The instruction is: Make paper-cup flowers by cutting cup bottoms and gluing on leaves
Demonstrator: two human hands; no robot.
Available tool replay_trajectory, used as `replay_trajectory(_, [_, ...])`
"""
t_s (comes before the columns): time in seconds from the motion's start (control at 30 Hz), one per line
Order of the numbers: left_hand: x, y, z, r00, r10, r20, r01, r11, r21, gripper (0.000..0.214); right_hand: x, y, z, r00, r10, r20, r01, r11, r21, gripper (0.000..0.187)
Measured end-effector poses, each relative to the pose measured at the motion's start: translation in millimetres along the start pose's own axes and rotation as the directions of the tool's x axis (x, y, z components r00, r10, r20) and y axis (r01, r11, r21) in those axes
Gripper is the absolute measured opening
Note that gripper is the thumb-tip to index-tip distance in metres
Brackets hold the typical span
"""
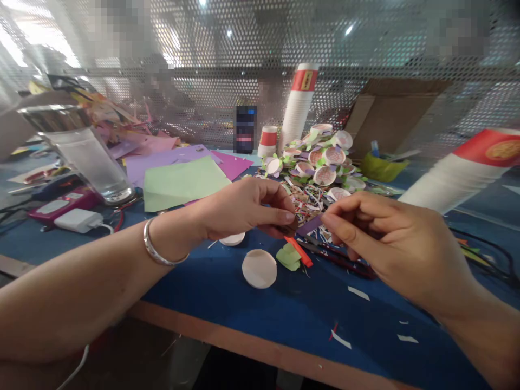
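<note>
Over the middle of the table, my right hand (pixel 382 227) pinches a small purple paper piece (pixel 310 225) between thumb and fingertips. Close by on its left, my left hand (pixel 252 208) has thumb and fingers pressed together around something small and dark that I cannot make out. Below the hands lie a round white paper disc (pixel 259 269), a crumpled light green paper piece (pixel 288 257) and an orange-red stick-like thing (pixel 300 252). Another white disc (pixel 233 239) is partly covered by my left hand.
Behind the hands is a heap of decorated cup bottoms (pixel 325 162) and paper scraps. Paper cup stacks (pixel 298 108) stand at the back and lean at the right. Coloured sheets (pixel 182 184), a glass jar (pixel 89 157) and a white charger (pixel 79 220) are on the left.
</note>
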State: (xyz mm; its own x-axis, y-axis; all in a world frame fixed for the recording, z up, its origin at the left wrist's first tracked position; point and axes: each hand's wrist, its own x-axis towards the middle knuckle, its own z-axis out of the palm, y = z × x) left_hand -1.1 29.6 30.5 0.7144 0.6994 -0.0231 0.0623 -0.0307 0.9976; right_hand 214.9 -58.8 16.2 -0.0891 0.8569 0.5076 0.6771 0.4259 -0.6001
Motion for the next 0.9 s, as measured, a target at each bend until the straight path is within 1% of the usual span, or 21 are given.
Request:
replay_trajectory(0.1, [-1.1, -2.9, 11.6, 0.998, -0.054, 0.029, 0.059, 0.977, -0.203, 0.011, 0.0, -0.8, 0.0, 1.0, 0.009, -0.021, -0.009, 1.0, 0.006, 0.01])
replay_trajectory(0.17, [-1.9, -3.6, 17.6, 0.995, -0.083, 0.053, 0.095, 0.948, -0.304, 0.014, 0.3, -1.6, 0.2, 0.999, 0.021, -0.028, -0.02, 1.0, 0.004, 0.009])
replay_trajectory(0.27, [-2.4, -4.4, 23.9, 0.992, -0.116, 0.049, 0.126, 0.909, -0.397, 0.016, 1.2, -3.0, 1.3, 0.998, 0.039, -0.051, -0.039, 0.999, 0.01, 0.011])
replay_trajectory(0.33, [-2.8, -5.0, 26.6, 0.992, -0.12, 0.027, 0.12, 0.894, -0.433, 0.02, 1.9, -3.6, 2.1, 0.997, 0.046, -0.067, -0.045, 0.999, 0.02, 0.013])
replay_trajectory(0.5, [-3.0, -6.8, 27.3, 0.995, -0.079, -0.059, 0.046, 0.9, -0.433, 0.026, 2.7, -2.8, 1.5, 0.996, 0.061, -0.059, -0.06, 0.998, 0.028, 0.013])
replay_trajectory(0.63, [-0.6, -10.0, 26.5, 0.992, -0.031, -0.126, -0.016, 0.935, -0.355, 0.026, 3.2, -2.4, -0.2, 0.995, 0.081, -0.051, -0.079, 0.996, 0.041, 0.013])
replay_trajectory(0.8, [1.5, -13.5, 30.1, 0.982, 0.091, -0.168, -0.134, 0.954, -0.268, 0.027, 3.8, -4.9, 2.5, 0.985, 0.168, 0.04, -0.171, 0.979, 0.114, 0.016])
replay_trajectory(0.9, [0.5, -12.5, 31.4, 0.985, 0.079, -0.152, -0.119, 0.955, -0.273, 0.025, 3.1, -4.8, 4.6, 0.98, 0.175, 0.092, -0.188, 0.971, 0.15, 0.017])
